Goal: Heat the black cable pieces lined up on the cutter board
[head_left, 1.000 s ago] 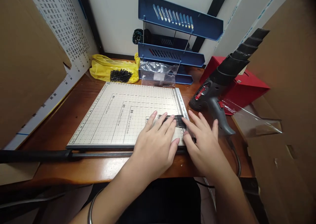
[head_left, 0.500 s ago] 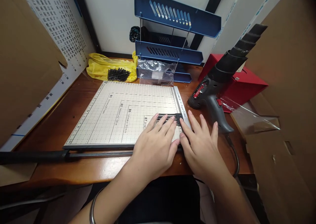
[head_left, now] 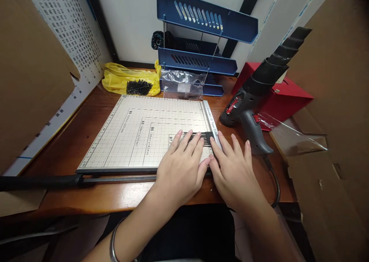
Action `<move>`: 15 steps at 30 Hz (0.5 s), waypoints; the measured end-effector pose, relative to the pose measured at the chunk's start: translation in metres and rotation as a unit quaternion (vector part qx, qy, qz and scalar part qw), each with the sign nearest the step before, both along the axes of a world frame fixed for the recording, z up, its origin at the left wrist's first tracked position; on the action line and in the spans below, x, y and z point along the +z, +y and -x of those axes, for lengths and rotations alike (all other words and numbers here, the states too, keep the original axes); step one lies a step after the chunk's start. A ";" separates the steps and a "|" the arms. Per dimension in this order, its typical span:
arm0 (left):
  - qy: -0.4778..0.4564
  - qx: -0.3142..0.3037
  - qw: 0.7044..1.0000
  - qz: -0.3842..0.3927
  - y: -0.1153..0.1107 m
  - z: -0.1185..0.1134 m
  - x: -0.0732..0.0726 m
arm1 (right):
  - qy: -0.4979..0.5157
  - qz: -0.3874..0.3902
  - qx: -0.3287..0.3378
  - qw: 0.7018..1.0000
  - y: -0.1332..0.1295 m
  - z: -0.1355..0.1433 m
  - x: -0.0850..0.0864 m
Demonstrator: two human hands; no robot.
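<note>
A paper cutter (head_left: 115, 139) with a printed grid lies on the wooden table. Near its right edge is a row of thin black strips (head_left: 206, 139), side by side; I cannot make out their exact kind. My left hand (head_left: 183, 162) rests flat over the left part of the strips, fingers stretched out. My right hand (head_left: 232, 166) lies with spread fingers at the cutter's ruler bar (head_left: 211, 117), its index fingertip at the strips' right end. Both thumbs meet near the front edge. The cutter's blade arm (head_left: 118, 179), with a black handle, runs along the front.
A heat gun (head_left: 253, 104) stands at the right, its cord trailing down, before a red box (head_left: 288, 100). Behind the cutter are a yellow bag (head_left: 115, 79), a heap of black pieces (head_left: 139, 87), a clear plastic bag (head_left: 183, 85) and a blue rack (head_left: 198, 60). Cardboard flanks both sides.
My left hand's fingers have shifted slightly up and left over the strips. My right hand has moved a little left, its fingers closer together. The strips stay in place.
</note>
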State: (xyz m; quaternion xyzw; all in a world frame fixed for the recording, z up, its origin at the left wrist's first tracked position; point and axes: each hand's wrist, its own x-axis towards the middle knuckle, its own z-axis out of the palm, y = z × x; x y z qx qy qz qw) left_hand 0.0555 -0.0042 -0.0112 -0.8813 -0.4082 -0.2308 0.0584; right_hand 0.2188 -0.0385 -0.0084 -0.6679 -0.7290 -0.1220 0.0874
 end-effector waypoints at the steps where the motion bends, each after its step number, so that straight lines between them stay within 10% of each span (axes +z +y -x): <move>1: 0.001 0.002 1.000 -0.003 0.000 0.000 0.000 | -0.001 -0.002 0.000 1.000 0.000 0.000 0.000; 15: 0.038 -0.001 0.999 0.029 0.001 0.004 0.001 | 0.010 0.021 -0.006 1.000 0.000 0.002 -0.001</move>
